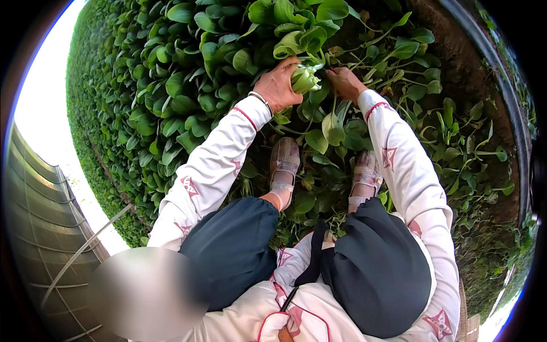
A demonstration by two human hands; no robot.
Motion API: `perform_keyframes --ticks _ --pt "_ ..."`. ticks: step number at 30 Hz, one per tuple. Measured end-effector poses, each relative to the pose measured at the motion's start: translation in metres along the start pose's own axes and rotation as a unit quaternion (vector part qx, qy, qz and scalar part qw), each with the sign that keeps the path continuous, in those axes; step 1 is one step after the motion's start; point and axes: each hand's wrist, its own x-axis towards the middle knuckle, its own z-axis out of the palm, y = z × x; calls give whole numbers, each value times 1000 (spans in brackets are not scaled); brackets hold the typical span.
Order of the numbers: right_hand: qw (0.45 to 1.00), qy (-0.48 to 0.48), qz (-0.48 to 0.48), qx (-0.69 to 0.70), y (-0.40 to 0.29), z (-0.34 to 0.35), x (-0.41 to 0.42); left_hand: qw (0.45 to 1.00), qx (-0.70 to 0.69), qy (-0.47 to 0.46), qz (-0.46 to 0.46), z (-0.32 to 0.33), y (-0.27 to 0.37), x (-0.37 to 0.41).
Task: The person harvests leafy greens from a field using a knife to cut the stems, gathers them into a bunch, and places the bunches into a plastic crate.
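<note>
My left hand (pixel 280 85) is closed around the pale green stalk bases of a bunch of leafy greens, which look like bok choy (pixel 305 79). The cut-looking base ends point right, toward my other hand. My right hand (pixel 345 83) is just right of the bunch, fingers curled, near thin stems; whether it holds something small at its fingertips cannot be made out. Dense standing greens (pixel 183 85) grow on the left. Loose leaves and stems (pixel 333 128) lie below and between the hands.
My shoes (pixel 285 160) are among low leaves, with my bent knees close below. Sparse, leaning plants (pixel 410 77) cover the ground at right, up to bare soil and a dark hose or pipe (pixel 506 85). A ribbed greenhouse-like cover (pixel 38 205) curves along the far left.
</note>
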Motion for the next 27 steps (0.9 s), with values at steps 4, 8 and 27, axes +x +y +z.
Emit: perform_keyframes --ticks 4,8,27 --pt "996 8 13 88 1 -5 -54 955 -295 -11 12 -35 11 -29" --pt "942 295 -114 107 -43 -10 -135 825 -554 -86 -68 -96 24 -80" --pt "787 198 -524 -260 -392 44 -323 714 -622 238 214 -188 55 -319"
